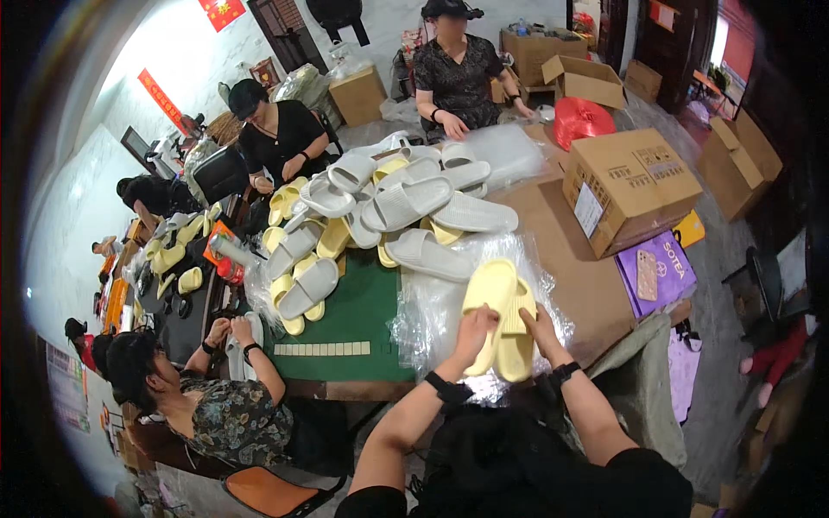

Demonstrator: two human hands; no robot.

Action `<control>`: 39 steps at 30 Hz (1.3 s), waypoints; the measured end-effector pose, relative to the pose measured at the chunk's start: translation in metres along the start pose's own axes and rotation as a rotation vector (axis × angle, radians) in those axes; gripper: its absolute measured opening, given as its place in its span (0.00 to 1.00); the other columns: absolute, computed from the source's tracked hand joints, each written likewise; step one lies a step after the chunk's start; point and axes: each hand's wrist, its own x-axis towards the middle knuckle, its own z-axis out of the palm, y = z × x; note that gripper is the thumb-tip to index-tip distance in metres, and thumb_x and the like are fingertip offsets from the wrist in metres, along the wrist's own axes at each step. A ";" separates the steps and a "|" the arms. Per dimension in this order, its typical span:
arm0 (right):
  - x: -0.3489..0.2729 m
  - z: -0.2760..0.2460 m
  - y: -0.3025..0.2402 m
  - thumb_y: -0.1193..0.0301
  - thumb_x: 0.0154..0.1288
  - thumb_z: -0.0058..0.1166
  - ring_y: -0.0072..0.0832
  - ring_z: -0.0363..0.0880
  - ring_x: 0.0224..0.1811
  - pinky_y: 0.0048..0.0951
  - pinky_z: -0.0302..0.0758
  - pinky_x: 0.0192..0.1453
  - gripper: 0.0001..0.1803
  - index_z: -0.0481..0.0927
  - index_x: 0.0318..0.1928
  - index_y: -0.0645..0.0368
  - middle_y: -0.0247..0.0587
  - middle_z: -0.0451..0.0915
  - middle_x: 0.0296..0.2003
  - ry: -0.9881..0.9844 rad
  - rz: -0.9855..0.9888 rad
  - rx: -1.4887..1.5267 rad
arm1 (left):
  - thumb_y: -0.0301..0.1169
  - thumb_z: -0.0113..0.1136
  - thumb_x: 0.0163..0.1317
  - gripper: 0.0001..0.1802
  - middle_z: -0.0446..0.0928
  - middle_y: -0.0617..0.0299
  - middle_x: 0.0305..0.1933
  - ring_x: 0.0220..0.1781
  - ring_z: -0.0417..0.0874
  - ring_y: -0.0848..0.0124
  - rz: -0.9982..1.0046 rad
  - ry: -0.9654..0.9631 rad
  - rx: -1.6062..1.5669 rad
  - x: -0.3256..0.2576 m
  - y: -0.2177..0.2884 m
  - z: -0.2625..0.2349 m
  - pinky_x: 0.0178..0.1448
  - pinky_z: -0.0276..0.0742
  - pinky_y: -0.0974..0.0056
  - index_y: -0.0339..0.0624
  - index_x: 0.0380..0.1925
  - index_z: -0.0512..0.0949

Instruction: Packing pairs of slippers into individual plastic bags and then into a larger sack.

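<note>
A pair of pale yellow slippers (491,282) is held side by side and partly overlapping, toes pointing away from me, over clear plastic bags. My left hand (475,335) grips the left slipper, with the thumb lying across it. On the other side, my right hand (544,334) pinches the edge of the right slipper (515,361) near its strap. The clear plastic bags (423,315) lie spread beneath the pair, wrinkled and shiny. A grey slipper (427,253) rests just beyond, at the edge of a large heap of grey and yellow slippers (406,203).
A cardboard box (635,190) stands at the right, with a purple bag (661,272) and a phone (646,274) beside it. Red plastic twine (583,123) is behind. Co-workers sit at the left and far side. A row of pale stickers (321,349) lies on the green mat (363,324).
</note>
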 end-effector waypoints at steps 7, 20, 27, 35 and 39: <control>0.014 -0.017 0.025 0.63 0.61 0.53 0.36 0.72 0.50 0.32 0.68 0.53 0.28 0.64 0.57 0.67 0.52 0.74 0.47 0.099 0.042 -0.171 | 0.47 0.57 0.58 0.27 0.78 0.51 0.38 0.37 0.80 0.63 -0.070 0.454 0.429 0.120 -0.065 -0.075 0.42 0.75 0.63 0.30 0.43 0.72; -0.015 0.105 0.038 0.54 0.47 0.58 0.50 0.39 0.70 0.57 0.39 0.67 0.51 0.45 0.67 0.59 0.61 0.44 0.66 0.454 0.157 -1.055 | 0.33 0.53 0.57 0.17 0.75 0.43 0.37 0.38 0.77 0.53 0.008 0.823 0.007 0.167 -0.069 -0.164 0.45 0.71 0.58 0.29 0.40 0.69; -0.022 0.089 0.038 0.62 0.47 0.58 0.51 0.37 0.70 0.57 0.37 0.67 0.48 0.47 0.66 0.57 0.61 0.43 0.66 0.539 0.103 -1.033 | 0.36 0.51 0.60 0.17 0.79 0.49 0.34 0.37 0.79 0.51 -0.058 0.610 0.571 0.156 -0.032 -0.272 0.41 0.72 0.53 0.40 0.46 0.73; -0.011 0.096 0.059 0.64 0.48 0.63 0.51 0.69 0.49 0.42 0.65 0.52 0.36 0.62 0.55 0.68 0.61 0.69 0.47 0.776 0.027 -0.733 | 0.31 0.49 0.61 0.24 0.68 0.42 0.49 0.48 0.72 0.48 -0.161 0.683 0.922 0.154 -0.066 -0.296 0.50 0.66 0.46 0.36 0.56 0.61; 0.010 0.078 0.094 0.71 0.51 0.59 0.46 0.70 0.47 0.39 0.67 0.48 0.28 0.66 0.52 0.67 0.53 0.70 0.45 0.772 -0.270 -0.463 | 0.23 0.50 0.52 0.36 0.55 0.37 0.62 0.63 0.58 0.45 0.166 0.839 0.996 0.123 -0.058 -0.229 0.67 0.50 0.49 0.34 0.63 0.51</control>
